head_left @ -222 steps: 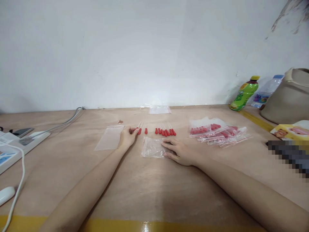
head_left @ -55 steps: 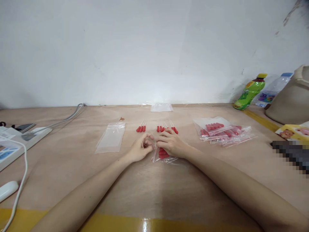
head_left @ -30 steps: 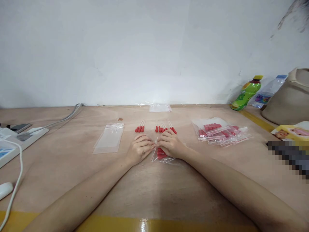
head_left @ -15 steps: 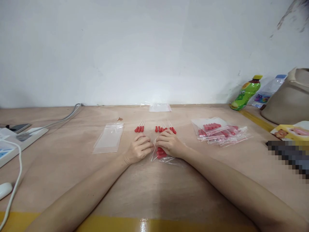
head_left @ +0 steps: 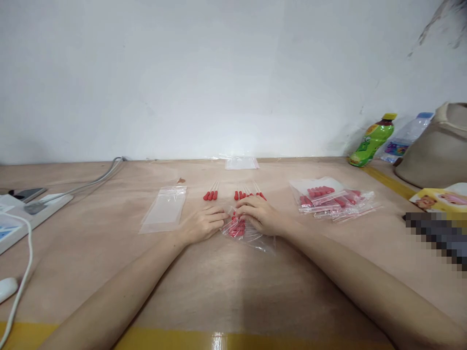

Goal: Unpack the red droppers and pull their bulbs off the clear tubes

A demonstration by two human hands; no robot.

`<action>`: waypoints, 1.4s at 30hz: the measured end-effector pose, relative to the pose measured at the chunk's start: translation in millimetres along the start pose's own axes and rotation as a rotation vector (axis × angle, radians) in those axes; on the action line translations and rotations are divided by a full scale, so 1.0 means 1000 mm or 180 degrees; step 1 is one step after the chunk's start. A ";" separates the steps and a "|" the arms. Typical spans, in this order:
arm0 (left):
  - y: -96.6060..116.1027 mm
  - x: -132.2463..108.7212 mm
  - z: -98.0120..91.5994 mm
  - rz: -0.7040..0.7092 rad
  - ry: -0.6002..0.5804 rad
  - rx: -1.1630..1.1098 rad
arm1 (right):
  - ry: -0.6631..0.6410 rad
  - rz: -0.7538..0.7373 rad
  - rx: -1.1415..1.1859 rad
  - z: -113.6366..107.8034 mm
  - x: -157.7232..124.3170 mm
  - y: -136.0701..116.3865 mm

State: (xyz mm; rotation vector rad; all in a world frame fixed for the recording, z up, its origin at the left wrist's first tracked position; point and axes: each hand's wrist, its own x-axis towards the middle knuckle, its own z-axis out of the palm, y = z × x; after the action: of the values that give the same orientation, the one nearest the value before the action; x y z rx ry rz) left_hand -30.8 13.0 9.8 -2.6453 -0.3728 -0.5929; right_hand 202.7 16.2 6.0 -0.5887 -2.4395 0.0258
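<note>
Just below frame centre, the left hand (head_left: pixel 207 223) and right hand (head_left: pixel 263 215) curl at a clear plastic bag (head_left: pixel 265 244) holding thin red-bulbed droppers (head_left: pixel 238 230); pinching is untellable. Steadying the edge should help.

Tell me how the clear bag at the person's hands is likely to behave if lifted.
The clear bag will probably be floppy, since its thin film is creased and wrinkled. It may sag toward its left end, where the red-bulbed pieces are bunched. The glossy highlights suggest it could be a little slippery.
</note>
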 end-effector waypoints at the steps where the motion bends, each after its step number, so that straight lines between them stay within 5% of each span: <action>1: 0.000 -0.001 0.000 -0.0025 -0.0053 -0.0038 | -0.0009 0.0090 -0.0010 0.000 -0.002 -0.004; 6: 0.000 -0.005 0.000 -0.0254 -0.0301 -0.0348 | -0.0025 0.0807 -0.0130 -0.006 -0.024 -0.024; 13: 0.006 0.002 0.007 -0.1261 -0.0216 -0.1414 | -0.0095 0.1168 -0.0287 -0.009 -0.051 -0.028; 29: 0.024 0.016 -0.008 -0.2212 -0.0688 -0.3207 | 0.0019 0.1231 -0.0524 -0.006 -0.045 -0.028; 42: 0.041 0.026 -0.007 -0.1835 -0.0553 -0.1679 | 0.0138 0.1051 -0.0015 0.001 -0.051 -0.019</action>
State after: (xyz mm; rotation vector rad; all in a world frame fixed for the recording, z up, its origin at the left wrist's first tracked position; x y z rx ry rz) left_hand 3.3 -21.7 13.8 -3.1000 -1.2036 -0.7068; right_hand 230.6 -21.5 -20.5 -0.9776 -2.2763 0.1409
